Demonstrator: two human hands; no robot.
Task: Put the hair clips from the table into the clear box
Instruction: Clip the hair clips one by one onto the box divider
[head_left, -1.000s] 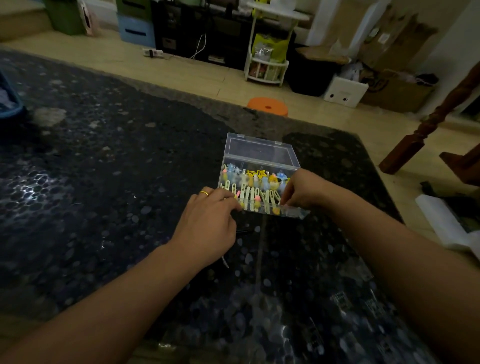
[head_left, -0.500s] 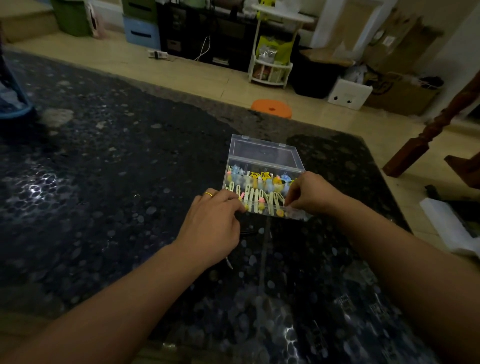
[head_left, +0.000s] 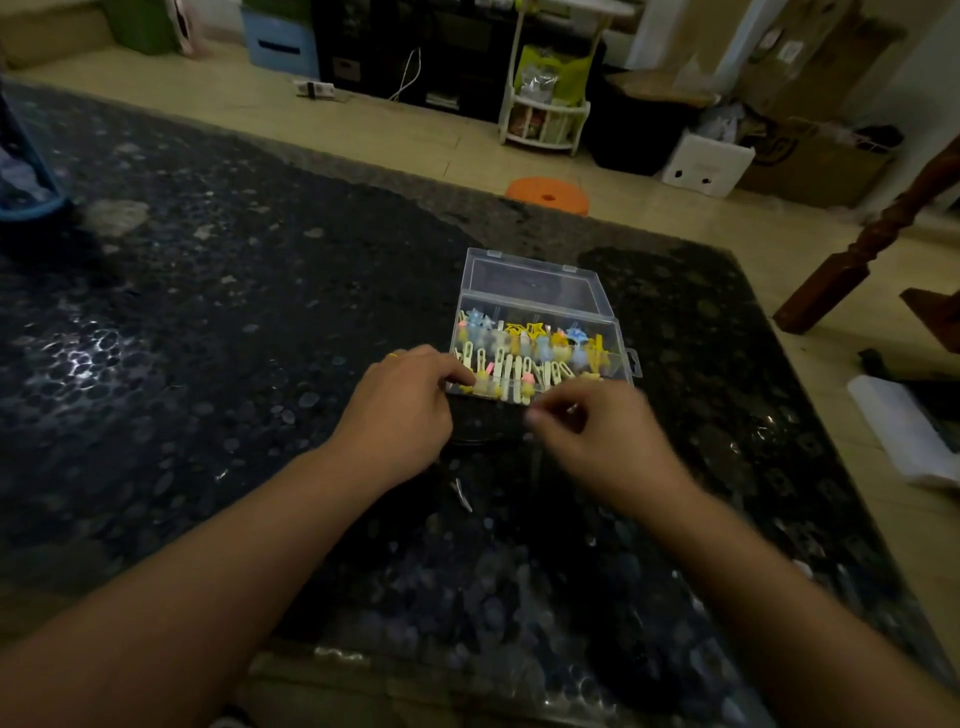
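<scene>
Clear box sat centre frame on the dark table, lid up, pastel hair clips inside, my left hand touched its near left corner with curled fingers, my right hand below it, blurred, grip unclear.

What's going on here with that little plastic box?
A person is filling a clear box with small colourful hair clips on a dark table. The lid is open. The left hand touches the box's near-left corner; the blurred right hand hovers just before it, fingers curled.
</scene>
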